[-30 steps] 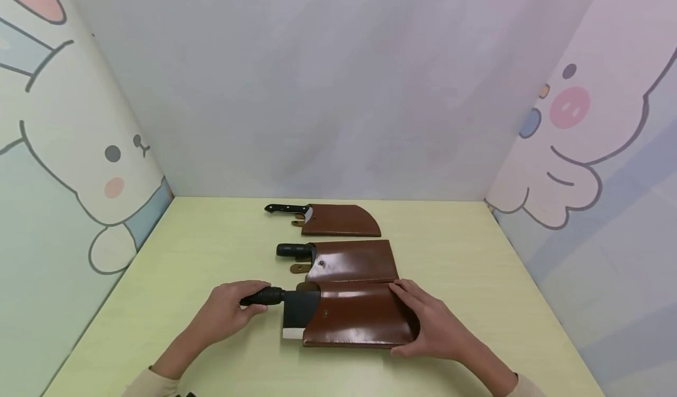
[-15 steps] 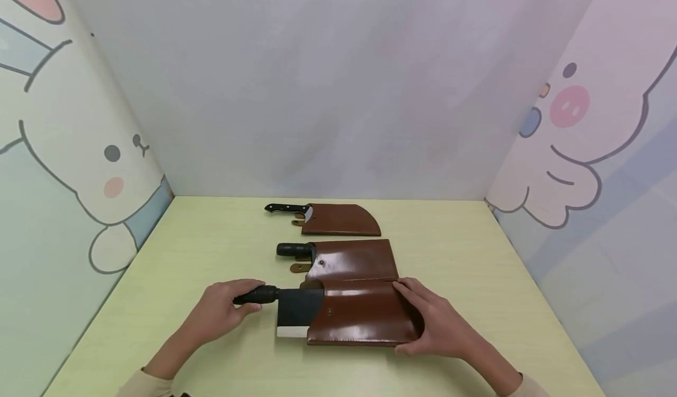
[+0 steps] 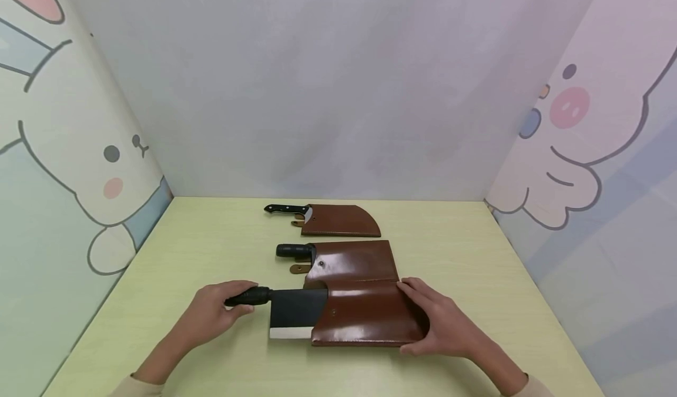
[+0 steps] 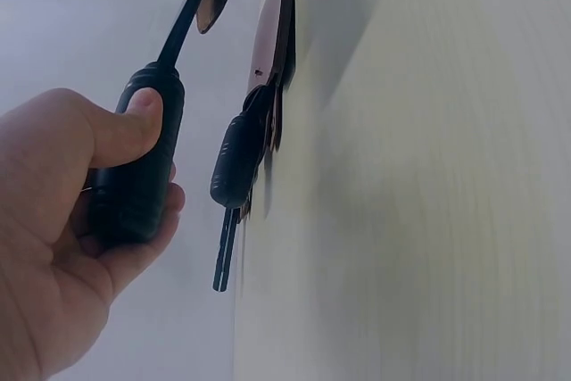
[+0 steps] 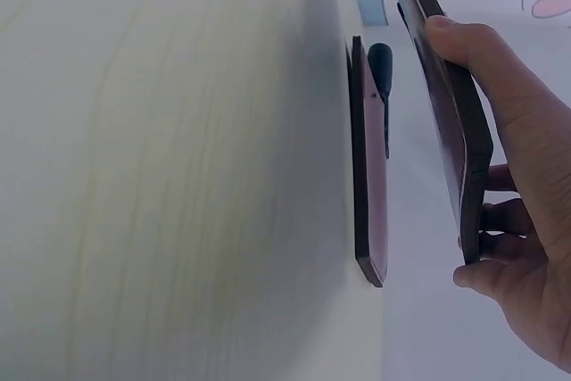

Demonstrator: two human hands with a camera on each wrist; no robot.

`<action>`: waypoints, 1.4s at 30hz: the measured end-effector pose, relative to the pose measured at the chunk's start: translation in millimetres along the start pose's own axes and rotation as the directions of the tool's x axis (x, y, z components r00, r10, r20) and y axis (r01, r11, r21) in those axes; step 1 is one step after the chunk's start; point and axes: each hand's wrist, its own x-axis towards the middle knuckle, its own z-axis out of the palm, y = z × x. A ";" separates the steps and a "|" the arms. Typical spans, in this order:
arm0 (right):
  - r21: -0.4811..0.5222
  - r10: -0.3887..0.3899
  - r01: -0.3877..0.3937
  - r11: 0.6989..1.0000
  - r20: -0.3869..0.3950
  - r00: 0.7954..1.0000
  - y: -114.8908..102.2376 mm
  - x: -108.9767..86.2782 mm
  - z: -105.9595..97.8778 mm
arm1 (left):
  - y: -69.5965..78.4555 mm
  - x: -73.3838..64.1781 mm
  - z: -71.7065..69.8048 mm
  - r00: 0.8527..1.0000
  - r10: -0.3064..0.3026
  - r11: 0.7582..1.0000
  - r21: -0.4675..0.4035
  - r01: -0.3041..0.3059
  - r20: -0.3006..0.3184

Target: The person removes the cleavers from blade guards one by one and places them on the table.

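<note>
In the head view, my left hand (image 3: 211, 313) grips the black handle of a cleaver (image 3: 298, 309), thumb along its side in the left wrist view. Part of the dark blade with its pale edge shows; the rest is inside a brown leather sheath (image 3: 370, 318). My right hand (image 3: 446, 320) holds the sheath by its closed right end, thumb on the near edge and fingers on the far edge. The right wrist view shows this sheath raised off the table. Its far edge overlaps the view of a second sheathed cleaver (image 3: 354, 260) lying behind it.
At the back of the pale wooden table (image 3: 222, 232) lies a third knife in a curved brown sheath (image 3: 341, 219), black riveted handle to the left. A grey wall (image 3: 328, 91) closes off the back, and cartoon-printed panels stand at both sides.
My left hand has drawn the cleaver leftward, so more blade shows outside the sheath. The right hand and sheath have shifted slightly to the right. The other two sheathed knives have stayed put.
</note>
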 end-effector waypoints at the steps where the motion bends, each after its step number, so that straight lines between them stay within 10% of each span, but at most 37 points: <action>1: 0.003 0.003 -0.003 1.000 0.001 1.000 0.4 -0.3 -0.5 | -0.3 -0.2 -0.4 1.000 -0.002 1.000 0.001 0.002 0.001; 42: 0.019 0.038 -0.038 0.999 0.012 0.999 23.0 -21.1 -16.4 | -18.7 -11.4 -13.8 0.997 0.065 0.998 -0.024 -0.066 -0.042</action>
